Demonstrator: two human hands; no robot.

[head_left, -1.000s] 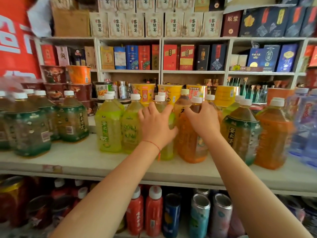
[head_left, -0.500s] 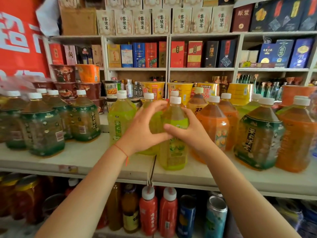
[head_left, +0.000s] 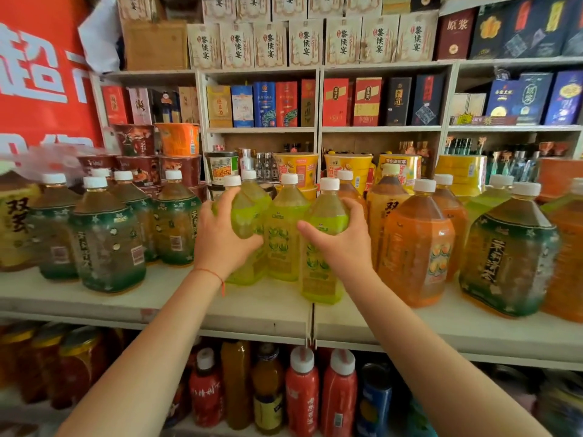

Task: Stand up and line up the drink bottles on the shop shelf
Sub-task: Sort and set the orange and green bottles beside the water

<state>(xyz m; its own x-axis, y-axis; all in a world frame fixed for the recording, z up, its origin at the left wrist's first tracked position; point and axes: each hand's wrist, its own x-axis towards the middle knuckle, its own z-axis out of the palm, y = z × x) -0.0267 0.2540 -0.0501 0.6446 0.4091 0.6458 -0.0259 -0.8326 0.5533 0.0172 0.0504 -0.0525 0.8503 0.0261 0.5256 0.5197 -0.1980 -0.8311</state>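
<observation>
Hands (head_left: 220, 244) around green bottles (head_left: 321, 247)

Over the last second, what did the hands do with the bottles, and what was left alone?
The hands left the orange bottle and took up the yellow-green ones. Now the left hand has a grip on one yellow-green bottle, and the right hand on a second, nearer the shelf edge; a third stands between them. The dark green tea bottles on the left stayed upright, untouched.
</observation>
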